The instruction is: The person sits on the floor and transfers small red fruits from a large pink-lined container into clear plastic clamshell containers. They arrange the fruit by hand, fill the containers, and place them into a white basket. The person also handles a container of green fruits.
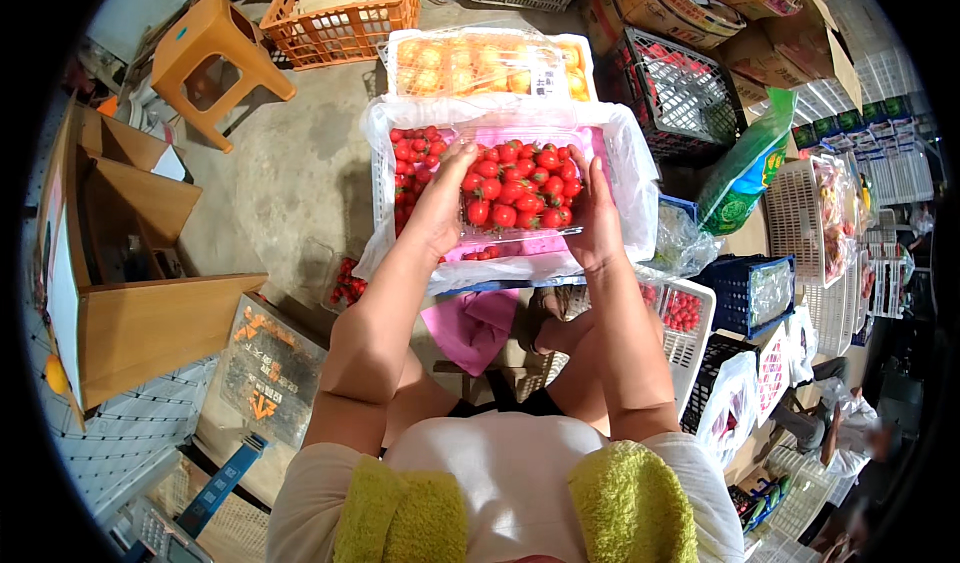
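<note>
While the left hand (440,203) and right hand (598,215) clasp the box (522,234) by its sides, fingers partly curled, it looks full; loose tomatoes (412,151) lie unboxed in the lined crate (634,163).

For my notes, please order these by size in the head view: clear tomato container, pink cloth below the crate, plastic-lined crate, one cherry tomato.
1. Plastic-lined crate
2. Clear tomato container
3. Pink cloth
4. Cherry tomato
The container, held above the crate, may look enlarged by nearness.
</note>
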A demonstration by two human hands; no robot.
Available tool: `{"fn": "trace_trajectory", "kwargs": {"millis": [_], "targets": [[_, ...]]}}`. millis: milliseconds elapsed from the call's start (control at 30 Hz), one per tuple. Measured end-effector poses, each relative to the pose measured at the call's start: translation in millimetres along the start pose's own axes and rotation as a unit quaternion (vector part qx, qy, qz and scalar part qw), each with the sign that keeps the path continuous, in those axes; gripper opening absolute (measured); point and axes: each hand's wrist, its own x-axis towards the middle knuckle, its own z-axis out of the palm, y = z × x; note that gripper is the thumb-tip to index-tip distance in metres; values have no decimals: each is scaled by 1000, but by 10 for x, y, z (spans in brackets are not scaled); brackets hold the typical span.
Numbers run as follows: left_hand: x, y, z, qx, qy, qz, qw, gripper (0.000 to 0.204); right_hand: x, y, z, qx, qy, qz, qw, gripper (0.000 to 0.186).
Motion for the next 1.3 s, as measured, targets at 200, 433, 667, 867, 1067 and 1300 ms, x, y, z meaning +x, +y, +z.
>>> {"fn": "trace_trajectory", "kwargs": {"millis": [200, 433, 667, 867, 1067, 1300], "targets": [[132, 54, -168, -78, -44, -47, 995, 65, -14, 27, -6, -31, 19, 9, 999, 64], [138, -67, -80, -27, -44, -31, 998, 58, -40, -100, -87, -50, 35, 23, 998, 65], [-76, -131, 213, 4, -136, -75, 988, 65, -500, -324, -247, -77, 79, 4, 994, 58], [-523, -605, 697, -99, -183, -151, 966, 56, -1380, -286, -734, -200, 147, -106, 963, 58], [-648, -1121, 753, 63, -175, -140, 972, 27, -2069, -11, -974, -12, 179, -82, 980, 51], [-1142, -1123, 944, 154, -188, -137, 960, 35, -2183, 105, -1266, -77, 199, -85, 973, 58]]}}
